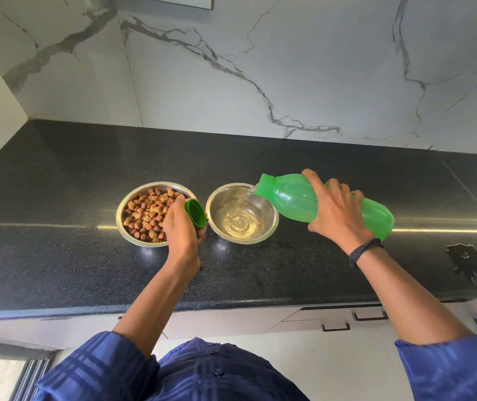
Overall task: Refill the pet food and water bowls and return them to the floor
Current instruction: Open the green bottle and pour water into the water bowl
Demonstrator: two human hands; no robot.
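Observation:
Two steel bowls stand side by side on the black counter (57, 175). The left bowl (123, 205) holds brown kibble (147, 212). The right bowl (272, 215) holds a shallow pool of water. My right hand (335, 211) grips a green plastic bottle (292, 199), tipped on its side with its mouth over the right bowl's rim, and a thin stream of water runs from it into the bowl. My left hand (180, 230) holds the green bottle cap (195, 217) between the two bowls.
A marble-pattern wall rises behind the counter. A spill of water (468, 261) lies on the counter at the right. Cabinet drawers with dark handles (335, 327) sit below the counter's front edge.

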